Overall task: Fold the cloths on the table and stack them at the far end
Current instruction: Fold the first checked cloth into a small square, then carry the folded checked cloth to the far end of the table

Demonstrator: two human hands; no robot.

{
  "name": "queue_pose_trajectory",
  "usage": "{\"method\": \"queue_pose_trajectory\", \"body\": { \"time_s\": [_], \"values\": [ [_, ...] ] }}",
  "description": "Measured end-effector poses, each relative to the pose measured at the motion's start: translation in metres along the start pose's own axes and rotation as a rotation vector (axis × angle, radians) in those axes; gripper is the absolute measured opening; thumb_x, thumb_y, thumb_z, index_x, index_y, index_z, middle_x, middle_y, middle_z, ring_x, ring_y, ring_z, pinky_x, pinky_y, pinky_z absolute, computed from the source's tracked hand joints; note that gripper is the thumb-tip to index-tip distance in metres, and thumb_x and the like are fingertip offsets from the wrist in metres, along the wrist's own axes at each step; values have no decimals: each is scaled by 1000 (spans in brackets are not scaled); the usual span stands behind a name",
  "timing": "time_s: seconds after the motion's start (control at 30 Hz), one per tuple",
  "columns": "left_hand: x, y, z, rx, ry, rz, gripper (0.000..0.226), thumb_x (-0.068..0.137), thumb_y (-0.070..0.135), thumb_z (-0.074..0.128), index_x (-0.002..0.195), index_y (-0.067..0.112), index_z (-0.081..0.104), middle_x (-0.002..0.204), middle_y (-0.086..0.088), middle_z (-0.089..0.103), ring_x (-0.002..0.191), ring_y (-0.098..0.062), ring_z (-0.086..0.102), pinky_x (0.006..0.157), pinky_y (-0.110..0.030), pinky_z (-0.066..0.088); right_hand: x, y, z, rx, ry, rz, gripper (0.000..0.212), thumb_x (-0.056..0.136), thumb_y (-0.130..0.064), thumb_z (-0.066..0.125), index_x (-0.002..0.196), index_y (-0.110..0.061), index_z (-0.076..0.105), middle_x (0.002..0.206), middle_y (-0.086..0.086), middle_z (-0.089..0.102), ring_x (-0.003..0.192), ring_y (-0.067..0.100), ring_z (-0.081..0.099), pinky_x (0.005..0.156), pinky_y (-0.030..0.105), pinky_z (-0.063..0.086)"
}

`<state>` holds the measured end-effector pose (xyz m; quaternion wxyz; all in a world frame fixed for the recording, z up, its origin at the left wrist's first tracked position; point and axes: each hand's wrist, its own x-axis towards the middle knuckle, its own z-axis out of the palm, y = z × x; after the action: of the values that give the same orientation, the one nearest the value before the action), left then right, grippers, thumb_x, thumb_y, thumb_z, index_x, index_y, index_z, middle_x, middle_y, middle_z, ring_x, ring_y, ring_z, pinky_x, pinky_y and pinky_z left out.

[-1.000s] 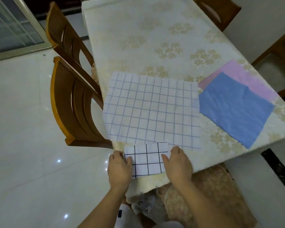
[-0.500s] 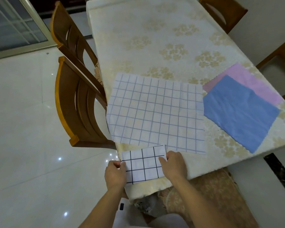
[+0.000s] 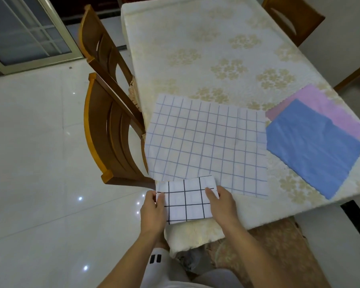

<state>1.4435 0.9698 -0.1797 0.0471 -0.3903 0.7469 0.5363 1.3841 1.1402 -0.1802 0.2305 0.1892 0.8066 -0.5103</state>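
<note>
Dining room, pale tiled floor (image 3: 40,163); long table (image 3: 195,38) under cream floral covering; wooden chairs along left side, nearest chair (image 3: 110,142) tucked close.

Item 1: folded black-check cloth (image 3: 186,201), small rectangle, at near table edge, partly overhanging it. Held at both short ends: left hand (image 3: 153,213) with fingers (image 3: 160,199) curled over left edge, pinching; right hand (image 3: 221,204) with fingers (image 3: 211,194) closed on right edge.

Item 2: large blue-check cloth (image 3: 206,144), spread flat, unfolded, just beyond item 1, left edge past table side.

Item 3: blue cloth (image 3: 312,146), flat, unfolded, near right table edge, lying over item 4.

Item 4: pink cloth (image 3: 328,109), flat, mostly covered by item 3.

Containers: none seen.

Step in hand, judged: folding of item 1 done or nearly so; carrying to far end pending. Far end bare of cloths; no stack begun. Next move calls for lifting with fold kept shut, reaching over item 2 without dragging it, setting down square. Three cloths left to fold.
</note>
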Motion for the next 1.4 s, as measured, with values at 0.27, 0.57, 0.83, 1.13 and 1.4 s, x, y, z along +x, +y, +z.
{"method": "queue_pose_trajectory", "body": {
  "time_s": [0.27,0.57,0.83,1.13,1.4],
  "values": [
    [-2,58,-6,-139,-109,192,22,104,34,44,97,14,54,94,-20,60,84,-27,61,75,-40,55,-28,-49,-32,114,129,-223,25,104,-29,47,108,-10,64,101,-5,67,97,4,62,72,3,44],
    [-18,108,-10,-122,-117,444,26,106,28,37,89,14,51,80,-14,54,68,-13,52,60,-28,45,-48,-70,-66,258,204,-279,46,104,-21,50,143,1,45,140,10,52,117,5,41,99,18,31],
    [-31,107,-20,-85,-33,492,24,106,31,36,96,16,52,90,-14,59,83,-30,60,67,-46,53,-61,-79,-69,240,201,-339,41,103,-32,50,108,9,56,116,27,60,115,36,54,94,38,44],
    [-39,96,-72,-131,146,433,27,105,30,39,88,15,55,84,-10,60,76,-18,59,62,-26,49,-70,-101,-33,144,116,-477,37,102,-29,51,79,-1,51,69,16,52,65,12,45,59,28,34],
    [-32,77,-133,-182,265,353,26,104,32,43,88,15,54,81,-1,60,74,-10,60,56,-11,46,-77,-130,26,48,2,-531,27,103,-27,52,88,-7,62,77,0,65,66,4,58,52,12,41]
  ]
}}
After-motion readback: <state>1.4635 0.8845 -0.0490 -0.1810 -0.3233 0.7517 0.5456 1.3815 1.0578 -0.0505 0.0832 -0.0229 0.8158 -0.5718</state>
